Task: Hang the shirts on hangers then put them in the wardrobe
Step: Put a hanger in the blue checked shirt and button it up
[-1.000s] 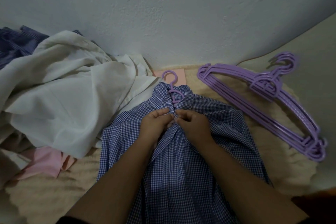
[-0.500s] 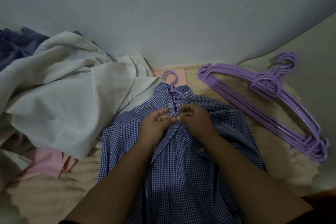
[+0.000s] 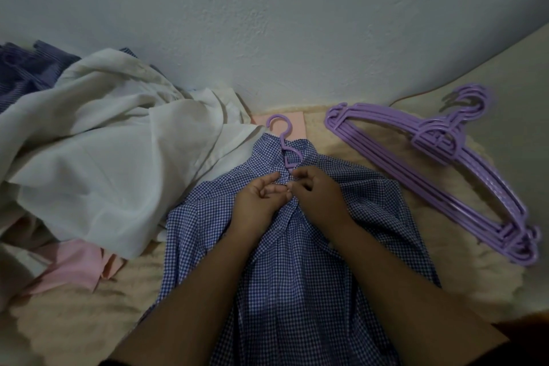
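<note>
a pale, rough plastered wall (image 3: 267,24) fills the top half of the view. below it lies a cream fleecy blanket (image 3: 371,187) covering the surface, with a small pink card (image 3: 292,125) lying flat at its far edge against the wall. a plain off-white sheet (image 3: 517,116) shows beyond the blanket at the right.

Cream fleecy blanket (image 3: 383,154) spread over a bed against the wall. Directly under the grip, lying flat on it: 1 checked shirt (image 3: 297,276) with a purple hanger (image 3: 285,142) in its collar. Left of the grip: heaped white cloth (image 3: 113,163), pink cloth (image 3: 74,264) poking out beneath, blue striped fabric (image 3: 23,71) farther left. Right of the grip, apart from the shirt: stacked purple hangers (image 3: 439,175).
</note>
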Demonstrator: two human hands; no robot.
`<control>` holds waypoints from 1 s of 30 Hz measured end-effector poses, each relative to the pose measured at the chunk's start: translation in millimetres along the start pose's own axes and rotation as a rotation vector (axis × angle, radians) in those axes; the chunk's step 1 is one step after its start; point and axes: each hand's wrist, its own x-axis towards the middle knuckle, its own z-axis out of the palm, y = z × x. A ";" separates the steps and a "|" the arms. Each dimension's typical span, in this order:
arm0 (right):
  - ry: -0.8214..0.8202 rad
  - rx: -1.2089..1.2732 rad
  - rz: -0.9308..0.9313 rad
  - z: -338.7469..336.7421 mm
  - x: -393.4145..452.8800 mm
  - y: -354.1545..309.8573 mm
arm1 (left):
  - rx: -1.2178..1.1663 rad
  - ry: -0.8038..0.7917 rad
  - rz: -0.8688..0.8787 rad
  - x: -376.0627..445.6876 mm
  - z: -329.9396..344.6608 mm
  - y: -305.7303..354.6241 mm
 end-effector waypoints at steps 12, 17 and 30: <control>0.026 0.157 0.091 5.7 4.4 3.4 | -0.054 -0.044 -0.048 1.2 -2.8 0.9; 0.084 0.353 0.209 8.9 1.3 7.5 | 0.011 -0.045 -0.005 1.3 -0.7 -0.4; 0.004 0.308 0.203 2.4 3.6 8.5 | -0.050 -0.030 -0.108 7.3 -6.3 -1.0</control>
